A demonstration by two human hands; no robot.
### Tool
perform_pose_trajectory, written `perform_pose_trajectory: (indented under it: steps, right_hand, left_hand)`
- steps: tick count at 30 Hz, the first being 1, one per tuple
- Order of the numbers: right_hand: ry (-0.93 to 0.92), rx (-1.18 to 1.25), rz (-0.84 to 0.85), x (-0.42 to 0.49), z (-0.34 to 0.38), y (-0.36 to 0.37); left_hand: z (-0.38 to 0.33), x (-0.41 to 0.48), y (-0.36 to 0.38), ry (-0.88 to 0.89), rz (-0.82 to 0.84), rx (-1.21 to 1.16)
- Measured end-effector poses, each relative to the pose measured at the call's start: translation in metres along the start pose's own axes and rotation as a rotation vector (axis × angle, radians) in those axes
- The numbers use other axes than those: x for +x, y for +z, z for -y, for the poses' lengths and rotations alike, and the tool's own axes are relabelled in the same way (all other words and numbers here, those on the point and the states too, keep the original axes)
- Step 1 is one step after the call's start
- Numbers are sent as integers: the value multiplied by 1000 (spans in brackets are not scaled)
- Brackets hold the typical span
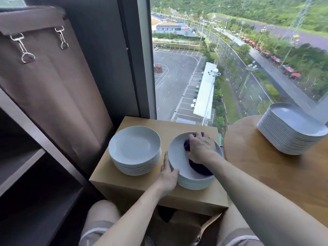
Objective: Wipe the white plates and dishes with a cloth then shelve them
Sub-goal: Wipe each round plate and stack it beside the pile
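Gripping a bunched purple cloth (200, 167), the right hand (201, 148) presses it into the top plate (177, 153) of a white stack (195, 183) at lower centre of the frame, fingers curled round the fabric. The left hand (168, 174) holds that plate's left rim, thumb on the lip and fingers along the outside edge. Both bare forearms reach up from the bottom of the frame, the right crossing over the plate.

A second stack of round plates (134, 150) stands just left of it on the same cardboard box (127, 185). At right, a round wooden table (266, 167) bears a tall pile of rectangular dishes (292, 128). Behind, a window (213, 59) overlooks a car park; a brown curtain (53, 86) and dark shelves (26, 157) fill the left.
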State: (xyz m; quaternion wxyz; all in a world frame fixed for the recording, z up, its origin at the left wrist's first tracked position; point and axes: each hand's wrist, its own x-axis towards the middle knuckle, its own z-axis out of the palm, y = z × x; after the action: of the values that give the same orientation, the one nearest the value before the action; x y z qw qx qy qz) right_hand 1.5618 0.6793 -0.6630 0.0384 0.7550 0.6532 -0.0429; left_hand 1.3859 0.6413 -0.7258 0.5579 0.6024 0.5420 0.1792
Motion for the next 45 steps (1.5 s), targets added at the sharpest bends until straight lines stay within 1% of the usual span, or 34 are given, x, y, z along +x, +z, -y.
perform_pose_trajectory:
  steps: [4,6,8,10,12,15,16,18,22,27,31,37,40,42,45]
  right_hand:
    - [53,-57,78,-23,-21,-7]
    - [21,-46,104,-43,-24,-6]
    - [-17,10,89,-62,-24,-4]
    - [-17,126,42,-77,-23,-5]
    - [3,245,-10,-89,-21,-5]
    - [37,371,-130,-108,-16,4]
    - [59,425,-168,-114,-15,7]
    - [108,534,-229,-127,-11,14]
    - [169,689,-317,-148,-6,23]
    - [162,735,-318,-160,-1,22]
    - [162,809,-332,-162,-2,20]
    - [178,919,-390,-164,-3,15]
    - [174,936,-412,-166,-3,13]
    - [168,953,-422,-168,-3,11]
    - [147,981,-443,-173,-4,9]
  left_hand:
    - [-4,-7,0,4,6,18]
    - [0,-6,0,8,-2,19]
    - [1,-4,0,11,-10,37]
    - [-1,-4,1,33,-36,80]
    - [-4,-7,2,39,-100,147]
    - [-11,-15,5,-42,-283,297]
    - [-14,-17,6,-71,-318,342]
    - [-21,-16,9,-95,-306,401]
    - [-29,-14,7,-125,-300,328]
    - [-37,-15,4,-154,-286,314]
    - [-45,-22,2,-169,-290,90]
    - [-63,-34,-4,-142,-227,-162]
    - [-68,-35,-6,-120,-211,-227]
    - [-71,-36,-8,-93,-231,-268]
    - [-73,-38,-11,-47,-274,-263]
